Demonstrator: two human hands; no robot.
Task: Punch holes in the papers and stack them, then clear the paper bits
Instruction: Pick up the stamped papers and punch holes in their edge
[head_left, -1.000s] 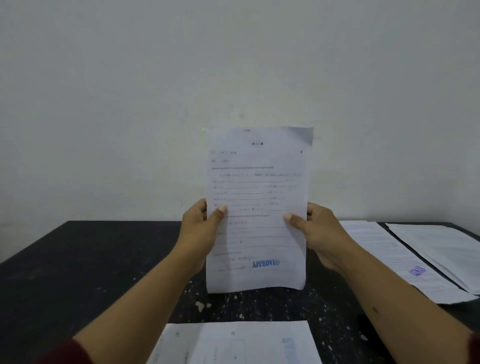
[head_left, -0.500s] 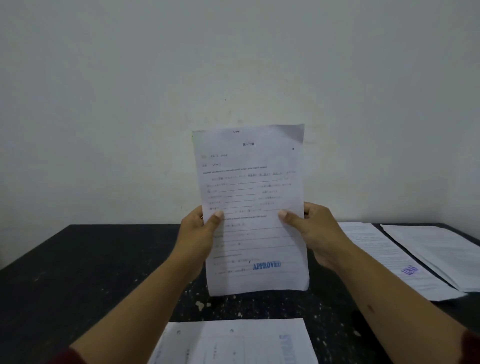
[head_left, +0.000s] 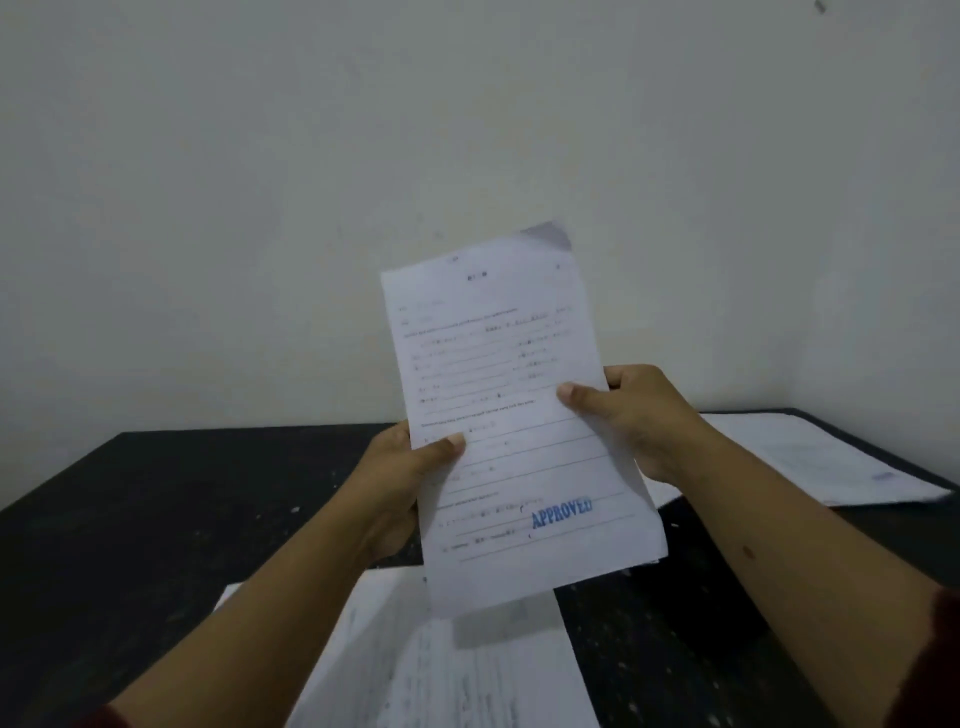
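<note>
I hold a thin sheaf of printed papers (head_left: 509, 395) upright in front of me, tilted a little to the left, with a blue APPROVED stamp near its bottom. My left hand (head_left: 397, 483) grips its left edge, thumb on the front. My right hand (head_left: 631, 415) grips its right edge, thumb on the front too. The top right corner of the papers is folded over. Small white paper bits (head_left: 670, 525) are scattered on the black table (head_left: 156, 519). No hole punch is in view.
A stack of printed papers (head_left: 467, 670) lies flat on the table right under my hands. More papers (head_left: 810, 457) lie at the table's far right, near the corner. A plain pale wall (head_left: 363, 156) rises behind the table.
The held papers have tilted leftward and come lower, closer to the stack on the table. The view has shifted, so the table papers appear larger.
</note>
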